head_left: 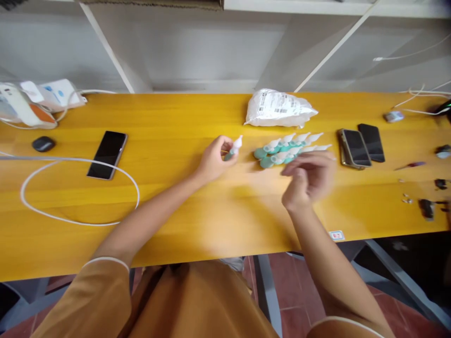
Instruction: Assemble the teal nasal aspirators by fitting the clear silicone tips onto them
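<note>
My left hand (213,159) holds a small teal bottle with a white pointed cap (233,149) just above the yellow wooden table (176,206). To its right lies a cluster of several similar teal bottles with white caps (287,148), tips pointing right. My right hand (309,178) hovers blurred just in front of that cluster, fingers loosely spread, with nothing visible in it. A white plastic bag with a printed label (278,109) lies behind the bottles.
A black phone (107,154) and a looped white cable (77,190) lie at left, with a dark mouse-like object (43,143) and white devices (31,103). Two phones (361,145) rest at right, beside small parts and cables (423,197).
</note>
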`<state>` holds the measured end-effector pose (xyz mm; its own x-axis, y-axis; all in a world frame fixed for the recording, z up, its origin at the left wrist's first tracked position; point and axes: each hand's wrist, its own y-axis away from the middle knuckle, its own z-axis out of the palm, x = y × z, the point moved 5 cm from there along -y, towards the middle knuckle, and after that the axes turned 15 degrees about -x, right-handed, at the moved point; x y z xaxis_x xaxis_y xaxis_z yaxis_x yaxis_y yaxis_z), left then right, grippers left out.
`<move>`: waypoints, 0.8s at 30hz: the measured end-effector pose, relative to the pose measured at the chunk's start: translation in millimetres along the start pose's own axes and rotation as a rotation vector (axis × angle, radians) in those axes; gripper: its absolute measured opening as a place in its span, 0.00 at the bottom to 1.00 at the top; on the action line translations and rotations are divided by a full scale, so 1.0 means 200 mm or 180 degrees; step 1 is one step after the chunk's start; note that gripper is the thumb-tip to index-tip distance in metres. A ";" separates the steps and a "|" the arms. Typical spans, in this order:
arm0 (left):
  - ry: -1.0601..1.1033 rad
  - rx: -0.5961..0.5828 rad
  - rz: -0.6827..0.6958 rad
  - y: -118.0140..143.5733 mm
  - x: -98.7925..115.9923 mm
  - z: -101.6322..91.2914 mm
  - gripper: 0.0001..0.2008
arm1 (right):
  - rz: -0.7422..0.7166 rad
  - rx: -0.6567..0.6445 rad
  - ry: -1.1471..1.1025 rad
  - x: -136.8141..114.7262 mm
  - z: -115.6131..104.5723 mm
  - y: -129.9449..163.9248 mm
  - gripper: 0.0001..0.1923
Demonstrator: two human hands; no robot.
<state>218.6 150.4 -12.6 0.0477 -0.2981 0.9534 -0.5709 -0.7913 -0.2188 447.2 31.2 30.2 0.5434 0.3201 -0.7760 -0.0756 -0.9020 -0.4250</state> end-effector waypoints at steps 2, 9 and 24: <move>-0.0053 0.0289 -0.0087 0.04 -0.02 -0.15 0.12 | 0.0161 -0.0513 -0.0689 -0.04 0.25 -0.06 0.21; -0.0132 0.1261 -0.0425 0.04 -0.20 -0.62 0.11 | 0.0850 -0.1332 -0.2071 0.01 1.04 -0.34 0.16; 0.0102 0.0531 -0.0410 0.26 -0.13 -0.72 0.11 | 0.0916 -0.1841 -0.2621 -0.02 1.22 -0.40 0.21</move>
<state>69.4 192.8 -18.6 0.0840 -0.1737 0.9812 -0.4181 -0.9000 -0.1236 247.0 171.8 -46.0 -0.1854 -0.0263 -0.9823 0.4178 -0.9069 -0.0546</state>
